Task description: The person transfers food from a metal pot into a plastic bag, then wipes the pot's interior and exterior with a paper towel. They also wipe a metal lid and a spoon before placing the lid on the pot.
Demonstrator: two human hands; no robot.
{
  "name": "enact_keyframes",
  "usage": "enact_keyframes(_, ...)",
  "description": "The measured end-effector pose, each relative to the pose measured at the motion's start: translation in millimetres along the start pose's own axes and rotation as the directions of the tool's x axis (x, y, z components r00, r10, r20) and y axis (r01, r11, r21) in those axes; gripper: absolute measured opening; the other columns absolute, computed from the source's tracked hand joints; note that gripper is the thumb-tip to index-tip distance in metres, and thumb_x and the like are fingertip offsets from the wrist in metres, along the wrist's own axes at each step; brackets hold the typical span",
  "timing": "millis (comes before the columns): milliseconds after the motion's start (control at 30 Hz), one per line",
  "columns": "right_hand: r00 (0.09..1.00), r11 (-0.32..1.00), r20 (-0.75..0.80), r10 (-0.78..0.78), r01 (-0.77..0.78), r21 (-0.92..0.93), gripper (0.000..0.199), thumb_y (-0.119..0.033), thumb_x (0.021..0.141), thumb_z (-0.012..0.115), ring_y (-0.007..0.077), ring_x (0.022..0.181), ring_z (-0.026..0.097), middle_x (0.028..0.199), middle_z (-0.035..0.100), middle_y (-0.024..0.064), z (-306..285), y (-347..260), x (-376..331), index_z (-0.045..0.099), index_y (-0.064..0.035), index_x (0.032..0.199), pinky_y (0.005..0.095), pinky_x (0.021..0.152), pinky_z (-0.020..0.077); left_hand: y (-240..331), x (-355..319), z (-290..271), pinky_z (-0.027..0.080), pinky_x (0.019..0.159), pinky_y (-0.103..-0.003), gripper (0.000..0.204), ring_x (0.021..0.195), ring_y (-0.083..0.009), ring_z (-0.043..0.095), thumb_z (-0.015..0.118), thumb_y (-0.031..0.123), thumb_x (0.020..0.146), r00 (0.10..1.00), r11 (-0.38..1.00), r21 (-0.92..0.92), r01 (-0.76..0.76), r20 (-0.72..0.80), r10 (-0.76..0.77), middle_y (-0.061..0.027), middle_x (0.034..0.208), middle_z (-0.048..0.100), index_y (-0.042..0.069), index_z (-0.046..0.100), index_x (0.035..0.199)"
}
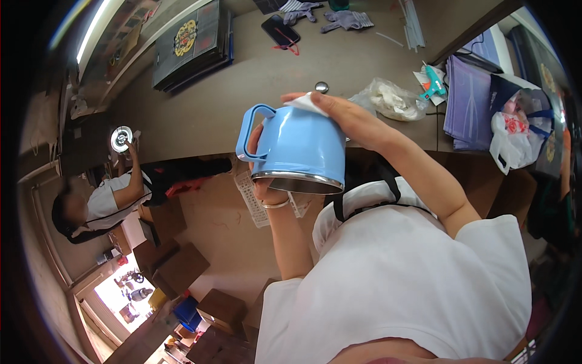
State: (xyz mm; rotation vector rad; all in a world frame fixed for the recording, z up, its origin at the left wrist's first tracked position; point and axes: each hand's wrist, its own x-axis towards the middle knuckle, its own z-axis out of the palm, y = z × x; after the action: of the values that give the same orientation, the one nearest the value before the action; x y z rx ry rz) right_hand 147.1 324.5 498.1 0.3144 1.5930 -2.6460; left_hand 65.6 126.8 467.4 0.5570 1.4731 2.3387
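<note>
My white shirt [394, 291] fills the foreground. One light blue metal pot [297, 148] is raised above the bench [242, 91], my left grip [260, 176] clamped behind it, my right grip [339, 112] pressing one white cloth [306, 103] on it. Two grey gloves [327, 15] lie beyond.

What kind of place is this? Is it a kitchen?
Probably not a kitchen, more likely a small workshop or packing room. There are cardboard boxes on the floor, a glue gun and work gloves on a long table.
</note>
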Motion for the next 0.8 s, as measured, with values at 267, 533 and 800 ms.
enact_keyframes(267, 0.964, 0.727, -0.252, 0.085, 0.113, 0.677, 0.052, -0.042, 0.102, 0.036, 0.0219, 0.122, 0.052, 0.135, 0.051, 0.0112, 4, 48, 15, 0.046, -0.0033, 0.135, 0.0390, 0.104, 0.0419, -22, -9, -2, 0.032, 0.112, -0.043, 0.083, 0.135, -0.0271, 0.037, 0.058, 0.048, 0.084, 0.959, 0.959, -0.071, 0.276, -0.043, -0.279, -0.0105, 0.146, 0.037, 0.008, 0.027, 0.149)
enact_keyframes(533, 0.944, 0.824, -0.283, 0.172, 0.019, 0.566, 0.043, -0.039, 0.099, 0.049, 0.0206, 0.105, 0.061, 0.120, 0.061, 0.0091, -35, 53, 15, 0.054, -0.0065, 0.127, 0.0369, 0.089, 0.0523, 41, 39, 15, 0.026, 0.112, -0.044, 0.087, 0.132, -0.0306, 0.037, 0.048, 0.072, 0.085, 0.878, 0.547, 0.690, -0.474, 0.412, 0.242, -0.0150, 0.138, 0.043, 0.005, 0.038, 0.139)
enact_keyframes(800, 0.968, 0.918, -0.064, 0.244, -0.209, 0.337, 0.043, -0.033, 0.097, 0.054, 0.0206, 0.088, 0.067, 0.106, 0.064, 0.0138, -67, 52, 19, 0.053, -0.0005, 0.126, 0.0332, 0.073, 0.0582, 23, 41, -4, 0.031, 0.045, -0.026, 0.058, 0.050, -0.0126, 0.041, 0.050, 0.047, 0.098, 0.997, 0.829, 0.554, -0.078, 0.062, 0.052, -0.0021, 0.059, 0.047, 0.003, 0.046, 0.060)
